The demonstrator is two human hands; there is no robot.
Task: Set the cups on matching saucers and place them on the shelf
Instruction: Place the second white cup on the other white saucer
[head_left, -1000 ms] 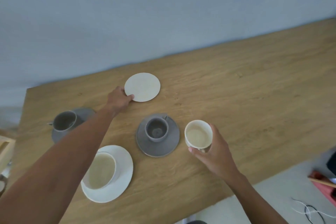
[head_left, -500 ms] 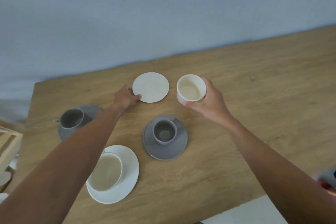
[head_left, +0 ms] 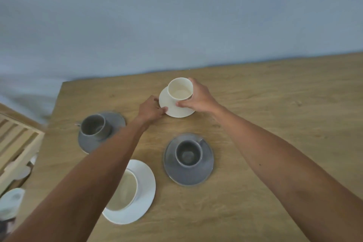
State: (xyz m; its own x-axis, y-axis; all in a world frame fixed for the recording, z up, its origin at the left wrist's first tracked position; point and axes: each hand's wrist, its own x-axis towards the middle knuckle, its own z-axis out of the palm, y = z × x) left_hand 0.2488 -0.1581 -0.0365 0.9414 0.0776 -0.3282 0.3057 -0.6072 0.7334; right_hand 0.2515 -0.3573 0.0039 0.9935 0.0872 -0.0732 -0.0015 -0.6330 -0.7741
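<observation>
A cream cup (head_left: 180,91) sits over the middle of a cream saucer (head_left: 177,107) near the back of the worktop (head_left: 275,124); I cannot tell whether its base has touched down yet. My right hand (head_left: 198,97) is curled around the cup's side, fingers closed on it. My left hand (head_left: 150,109) pinches the saucer's near-left rim, holding it steady. I judge this the pairing step for the last loose cup: next I need to settle the cup, let go, then carry the sets to the shelf. Closer to me stand two grey cups on grey saucers (head_left: 188,160) and a white cup on a white saucer (head_left: 131,192), already matched. A slatted wooden rack (head_left: 17,147) is at the left edge.
</observation>
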